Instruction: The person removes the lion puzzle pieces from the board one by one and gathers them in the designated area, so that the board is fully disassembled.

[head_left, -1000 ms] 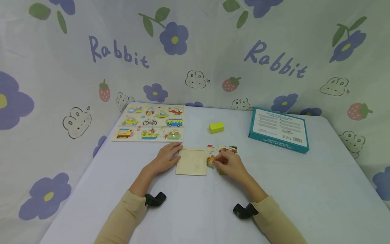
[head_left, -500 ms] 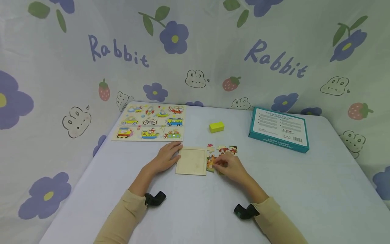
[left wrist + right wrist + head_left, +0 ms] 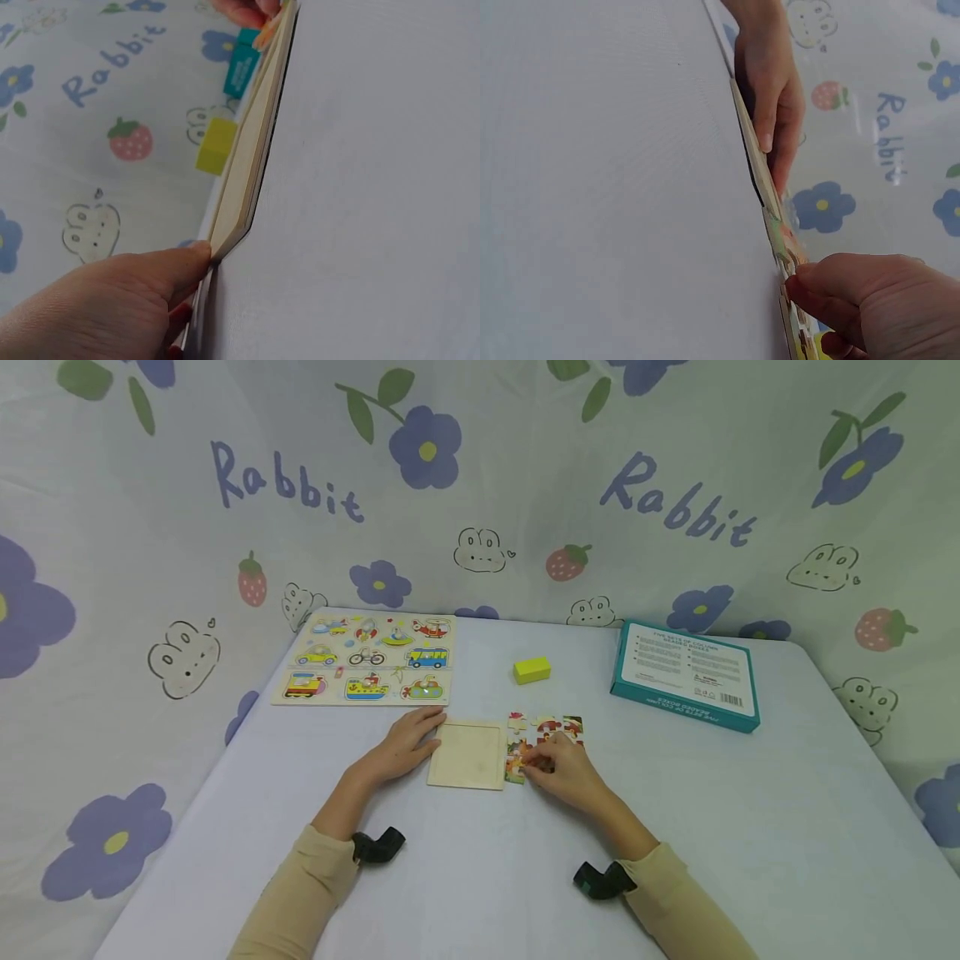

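Note:
A square wooden puzzle tray (image 3: 467, 757), bare inside, lies flat in front of the person. The left hand (image 3: 402, 750) rests along its left side, fingers extended, and in the left wrist view the thumb touches the tray's corner (image 3: 229, 241). Right of the tray, several jigsaw pieces (image 3: 551, 723) with a picture in red, orange and green lie joined or close together. The right hand (image 3: 572, 778) is over them, its thumb and index finger pinching the edge of a lower-left puzzle piece (image 3: 514, 773). That hand hides part of the other pieces.
A wooden vehicle peg board (image 3: 367, 658) lies at the back left. Behind the jigsaw pieces sits a yellow block (image 3: 532, 670), and a teal box (image 3: 686, 675) lies at the back right. A printed cloth backdrop (image 3: 480, 485) rises beyond the white table.
The right hand has shifted slightly left and down, and the lower-left jigsaw pieces now reach farther toward the person. The left hand stays at the tray's side. The head view tilts slightly.

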Motion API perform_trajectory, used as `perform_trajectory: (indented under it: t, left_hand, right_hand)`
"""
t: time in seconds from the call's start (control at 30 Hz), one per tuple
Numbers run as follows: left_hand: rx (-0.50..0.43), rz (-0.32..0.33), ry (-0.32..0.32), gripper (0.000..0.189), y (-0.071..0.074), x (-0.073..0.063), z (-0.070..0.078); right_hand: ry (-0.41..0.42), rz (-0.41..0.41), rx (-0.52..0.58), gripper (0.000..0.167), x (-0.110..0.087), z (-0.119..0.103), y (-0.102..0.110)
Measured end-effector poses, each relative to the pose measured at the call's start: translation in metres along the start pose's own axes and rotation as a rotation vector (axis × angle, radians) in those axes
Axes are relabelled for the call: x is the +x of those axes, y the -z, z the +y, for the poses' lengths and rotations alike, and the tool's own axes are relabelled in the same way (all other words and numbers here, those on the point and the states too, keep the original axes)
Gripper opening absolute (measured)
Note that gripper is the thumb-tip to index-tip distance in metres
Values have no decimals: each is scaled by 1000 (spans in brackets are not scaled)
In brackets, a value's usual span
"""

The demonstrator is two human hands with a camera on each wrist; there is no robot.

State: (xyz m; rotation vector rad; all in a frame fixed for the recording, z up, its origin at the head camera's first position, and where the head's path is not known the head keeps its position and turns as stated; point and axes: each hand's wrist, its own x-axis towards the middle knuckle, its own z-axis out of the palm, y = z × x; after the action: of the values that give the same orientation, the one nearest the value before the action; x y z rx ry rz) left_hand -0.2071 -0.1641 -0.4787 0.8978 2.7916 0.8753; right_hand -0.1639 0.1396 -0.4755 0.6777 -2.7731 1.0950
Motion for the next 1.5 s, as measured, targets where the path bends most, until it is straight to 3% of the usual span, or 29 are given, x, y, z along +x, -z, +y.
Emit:
perform_trajectory:
  t: [0.3,0.53,1.2,1.5]
  left_hand:
    - [13,4,-5,48,0,0,-1]
    - [17,11,-5,47,0,0,1]
    - [-26,9,36,46,4,0,8]
    - [-62,33,51,45,0,-1,1]
  right_hand:
    - [150,49,-94,15,1,6,-2]
    - [175,-2,-272,32,1,8,-4]
    - [149,-26,-192,24,0,8,-2]
    - [154,-29,-137,25,-1,11,-4]
